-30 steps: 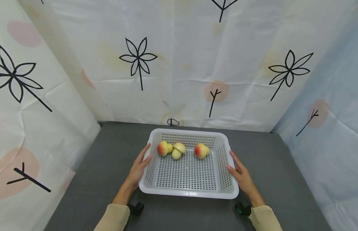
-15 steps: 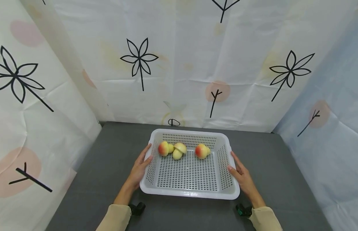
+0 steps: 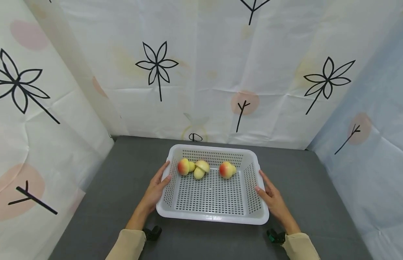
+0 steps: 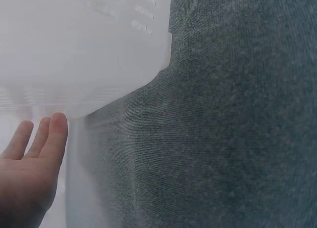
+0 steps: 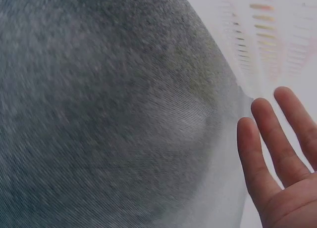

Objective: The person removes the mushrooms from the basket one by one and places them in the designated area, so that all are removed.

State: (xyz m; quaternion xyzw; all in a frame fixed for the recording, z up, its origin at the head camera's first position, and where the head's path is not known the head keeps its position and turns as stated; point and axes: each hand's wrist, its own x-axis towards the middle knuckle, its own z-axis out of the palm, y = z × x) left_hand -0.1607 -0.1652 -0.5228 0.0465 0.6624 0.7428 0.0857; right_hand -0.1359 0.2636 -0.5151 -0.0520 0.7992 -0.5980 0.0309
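A white perforated basket [image 3: 212,217] sits on the grey table. At its far end lie a red-yellow peach [image 3: 183,167], a cut pale-yellow fruit piece [image 3: 200,169] and another peach [image 3: 226,169]. My left hand [image 3: 155,187] lies flat against the basket's left wall, fingers straight, thumb on the rim. On the right wall my right hand [image 3: 269,193] rests the same way. The left wrist view shows straight fingers [image 4: 42,139] beside the blurred white basket [image 4: 74,50]. In the right wrist view, straight fingers [image 5: 267,144] lie next to the basket wall [image 5: 267,35].
The grey table [image 3: 123,169] is enclosed by patterned white sheets at the back [image 3: 201,72], left and right. Bare table surface lies on both sides of the basket and behind it. Cream sleeves and black wrist mounts [image 3: 152,233] show at the near edge.
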